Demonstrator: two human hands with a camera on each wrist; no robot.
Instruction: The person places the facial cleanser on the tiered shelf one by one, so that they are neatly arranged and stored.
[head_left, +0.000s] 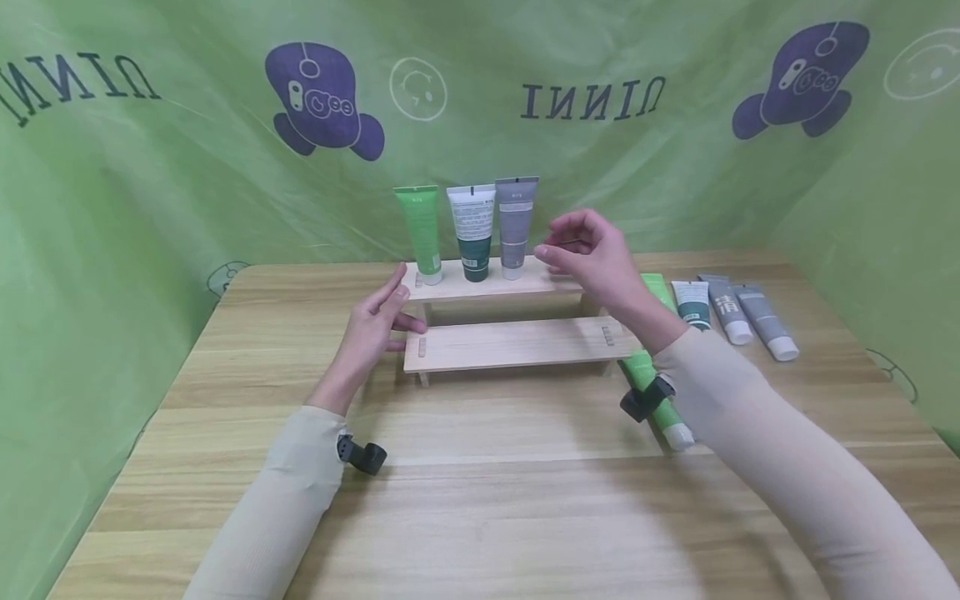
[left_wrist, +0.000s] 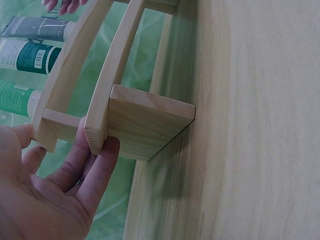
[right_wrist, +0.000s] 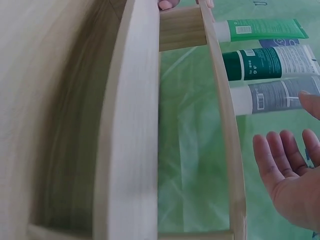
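Left of centre, the left hand (head_left: 375,321) has its grip spread, touching the smooth, pale wooden shelf (head_left: 517,347); a nudge could shake what it carries. At upper centre, the green tube (head_left: 422,229), white-and-green tube (head_left: 473,229) and grey tube (head_left: 515,221) stand cap-down, widening flat toward the top, hence tippy. Just right, the right hand (head_left: 597,257) has its grip parted, holding nothing; brushing the grey tube could topple it. At right, more tubes (head_left: 767,322) lie on the grained worktop (head_left: 487,517).

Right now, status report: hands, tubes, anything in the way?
Left hand touching left end of two-tier wooden stand. Right hand empty, near gray squeeze tube upright on top tier. Possible obstacle: lime-green tube lying by stand's front right.
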